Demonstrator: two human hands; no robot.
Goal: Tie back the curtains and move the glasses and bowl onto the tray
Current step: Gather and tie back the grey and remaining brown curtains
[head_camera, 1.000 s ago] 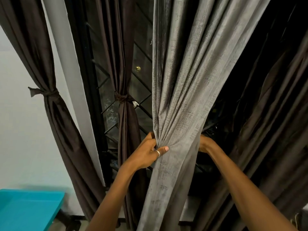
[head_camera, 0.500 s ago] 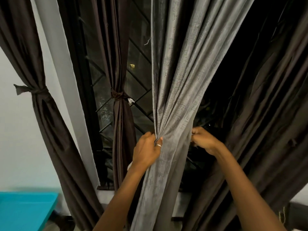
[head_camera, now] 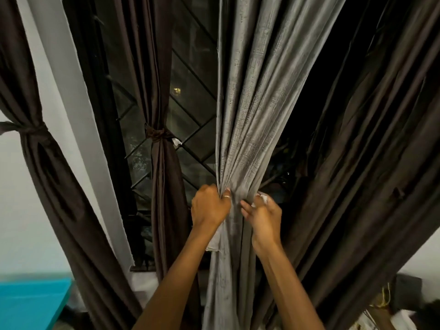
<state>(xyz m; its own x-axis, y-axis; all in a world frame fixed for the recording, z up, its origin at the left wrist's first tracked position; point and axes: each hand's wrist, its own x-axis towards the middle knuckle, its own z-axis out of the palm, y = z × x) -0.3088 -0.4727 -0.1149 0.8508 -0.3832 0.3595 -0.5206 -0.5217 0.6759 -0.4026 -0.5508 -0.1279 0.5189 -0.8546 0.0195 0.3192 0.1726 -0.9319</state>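
A grey curtain [head_camera: 252,110] hangs in front of me, gathered into a narrow bunch at waist height. My left hand [head_camera: 209,207] is shut around the bunch from the left, a ring on one finger. My right hand [head_camera: 263,216] comes round the bunch from the right and pinches a pale strip of cloth [head_camera: 262,198] against it. Another pale end of cloth [head_camera: 214,242] hangs below my left wrist. Two dark brown curtains, one at far left [head_camera: 35,148] and one by the window [head_camera: 162,148], are each tied in the middle. No glasses, bowl or tray are in view.
A dark window with a diagonal metal grille [head_camera: 195,144] lies behind the curtains. A loose dark brown curtain [head_camera: 371,163] hangs at the right. A teal surface [head_camera: 31,303] sits at the lower left. Cluttered items [head_camera: 392,310] lie at the lower right.
My right hand has come from behind the grey curtain round to its front, close to my left hand, now with a pale strip in its fingers. The curtain bunch is tighter.
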